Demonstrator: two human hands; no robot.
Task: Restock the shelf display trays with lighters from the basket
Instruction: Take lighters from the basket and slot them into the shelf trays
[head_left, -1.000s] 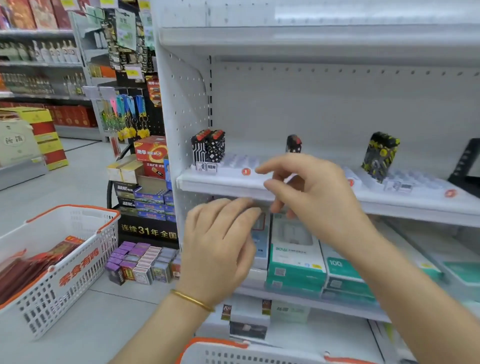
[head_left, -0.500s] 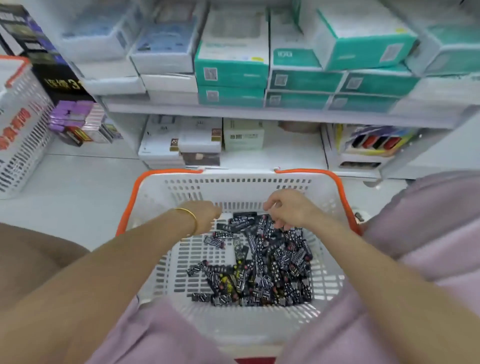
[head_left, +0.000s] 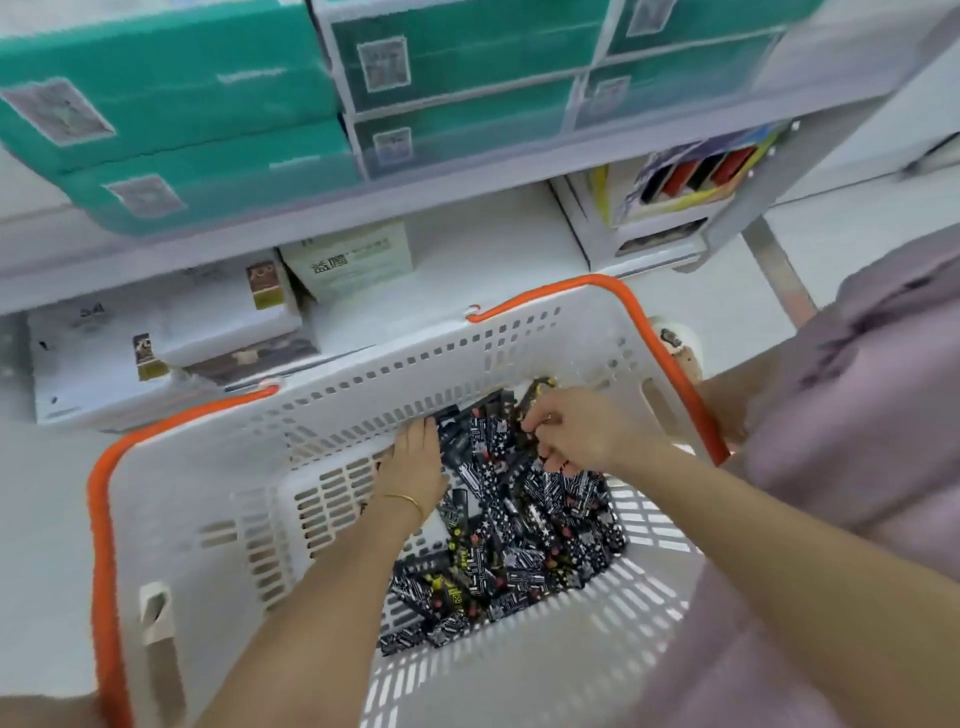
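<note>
1. The lighters (head_left: 509, 535) lay in a loose heap on the floor of the basket (head_left: 208, 519), toward its far right part, their long axes pointing every way, many of them slanting from near left to far right.
2. The right hand (head_left: 576, 434) was over the far end of the heap, fingers curled and pinching among the top lighters; it appeared to be grasping one or more, though blur hid how many.
3. The left hand (head_left: 415, 462) lay palm down and flat at the heap's far left edge, fingers stretched toward the basket's far wall, touching lighters but, as far as I could tell, not gripping any.
4. Both hands were on the heap; the right seemed better set for the next pick, since the pieces lay straight under its fingertips.
5. The display trays were out of sight, above the view.
6. The lift out would likely have to clear the basket's far wall, the orange rim (head_left: 670, 358) and the shelf (head_left: 467, 176) of teal boxes (head_left: 171, 109) hanging over it.
</note>
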